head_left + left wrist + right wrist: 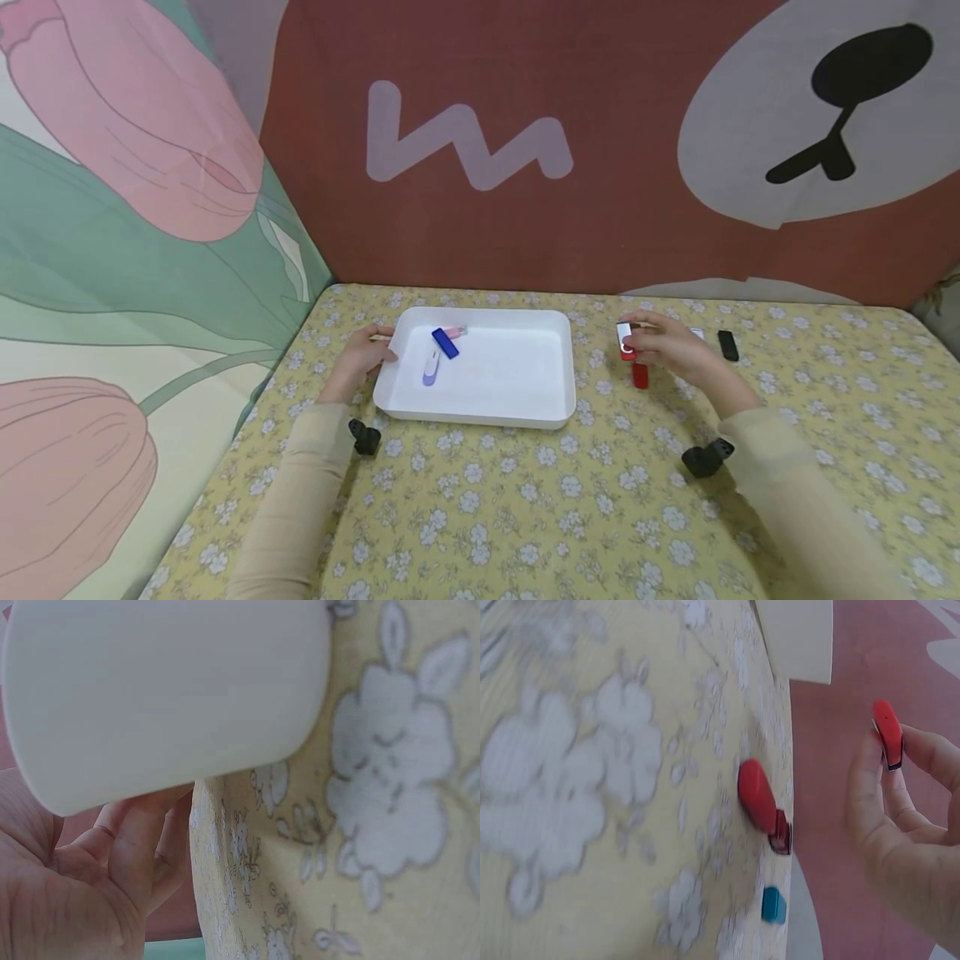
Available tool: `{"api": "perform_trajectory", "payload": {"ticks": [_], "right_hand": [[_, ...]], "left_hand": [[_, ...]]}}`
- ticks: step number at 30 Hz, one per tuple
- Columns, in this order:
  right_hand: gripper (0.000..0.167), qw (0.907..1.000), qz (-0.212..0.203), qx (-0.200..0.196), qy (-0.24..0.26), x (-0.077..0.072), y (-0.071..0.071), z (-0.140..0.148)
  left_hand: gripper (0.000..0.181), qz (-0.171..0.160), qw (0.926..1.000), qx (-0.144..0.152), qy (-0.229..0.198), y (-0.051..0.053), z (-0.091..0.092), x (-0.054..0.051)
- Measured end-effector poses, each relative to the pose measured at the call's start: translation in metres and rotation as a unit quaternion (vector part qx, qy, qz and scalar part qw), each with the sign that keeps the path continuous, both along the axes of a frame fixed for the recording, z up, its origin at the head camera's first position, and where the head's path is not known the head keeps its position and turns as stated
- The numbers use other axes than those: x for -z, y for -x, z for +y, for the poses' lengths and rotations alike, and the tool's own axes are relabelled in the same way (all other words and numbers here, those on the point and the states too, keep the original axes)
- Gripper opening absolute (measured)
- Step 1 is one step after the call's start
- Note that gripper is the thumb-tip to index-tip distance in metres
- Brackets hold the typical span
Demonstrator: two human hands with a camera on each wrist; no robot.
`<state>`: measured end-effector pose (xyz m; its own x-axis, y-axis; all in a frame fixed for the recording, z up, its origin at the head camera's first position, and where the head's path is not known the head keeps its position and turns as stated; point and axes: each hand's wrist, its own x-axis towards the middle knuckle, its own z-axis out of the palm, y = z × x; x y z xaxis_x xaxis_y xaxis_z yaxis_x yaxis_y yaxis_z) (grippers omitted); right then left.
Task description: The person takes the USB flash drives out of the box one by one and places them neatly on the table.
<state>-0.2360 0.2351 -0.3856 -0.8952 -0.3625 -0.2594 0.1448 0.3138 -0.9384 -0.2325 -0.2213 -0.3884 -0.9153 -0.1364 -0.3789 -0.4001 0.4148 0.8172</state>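
My left hand (pixel 363 358) is at the left end of a white tray (pixel 472 416), its thumb at the rim and its fingers along the end wall. The left wrist view shows the tray's wall (pixel 165 697) covering part of that hand. Right of the tray, my right hand (pixel 667 343) pinches a red and silver USB flash drive (pixel 626 340) between thumb and fingers, raised off the table. Just below it a red flash drive (pixel 640 376) lies on the cloth. In the tray are a blue flash drive (pixel 445 342), a pink one (pixel 455 332) and a lilac one (pixel 431 369).
A black flash drive (pixel 727 345) lies beyond my right hand, next to a pale one (pixel 698 332) partly hidden by it. A teal piece (pixel 773 905) shows in the right wrist view. Flowered yellow cloth (pixel 525 517) covers the table; a printed wall hanging (pixel 600 233) stands behind.
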Motion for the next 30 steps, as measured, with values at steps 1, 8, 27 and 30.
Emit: {"api": "perform_trajectory", "payload": {"ticks": [1,8,27,30], "right_hand": [[0.059,1.0000,0.000,-0.001,0.002,0.000,-0.001,0.003],[0.046,0.9996,-0.011,0.003,0.026,0.003,-0.007,0.018],[0.033,0.9997,-0.018,0.015,0.007,0.006,-0.011,0.053],[0.039,0.9998,-0.010,0.013,-0.013,0.007,-0.011,0.057]], "left_hand": [[0.050,0.000,1.0000,0.001,0.000,0.000,0.000,0.000],[0.049,0.002,1.0000,-0.002,0.006,-0.001,0.000,0.001],[0.050,0.000,1.0000,-0.009,0.001,0.000,0.002,0.000],[0.049,0.001,0.9999,-0.011,0.000,0.000,0.001,0.000]]}}
